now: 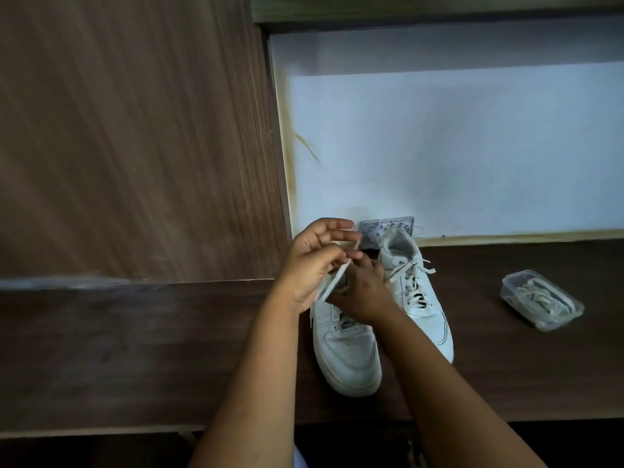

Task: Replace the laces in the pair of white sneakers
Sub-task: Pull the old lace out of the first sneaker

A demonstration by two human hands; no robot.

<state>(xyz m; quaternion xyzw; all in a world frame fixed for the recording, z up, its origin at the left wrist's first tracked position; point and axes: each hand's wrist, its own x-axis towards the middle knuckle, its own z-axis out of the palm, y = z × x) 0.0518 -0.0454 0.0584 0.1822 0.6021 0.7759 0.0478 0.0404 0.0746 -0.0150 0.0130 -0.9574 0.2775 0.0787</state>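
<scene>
Two white sneakers stand side by side on the dark wooden table (118, 349), toes toward me. The right sneaker (418, 298) is laced, its lace ends loose near the collar. Over the collar of the left sneaker (347, 356) my left hand (314, 261) pinches a white lace (332, 280) that runs down toward the shoe. My right hand (361, 292) lies over the shoe's tongue and eyelets, fingers curled at the lace; its exact hold is hidden.
A clear plastic tub (543, 304) with more white laces sits on the table to the right. A small patterned box (386, 231) stands behind the sneakers against the white wall panel (456, 146). A wooden partition (135, 130) rises at left.
</scene>
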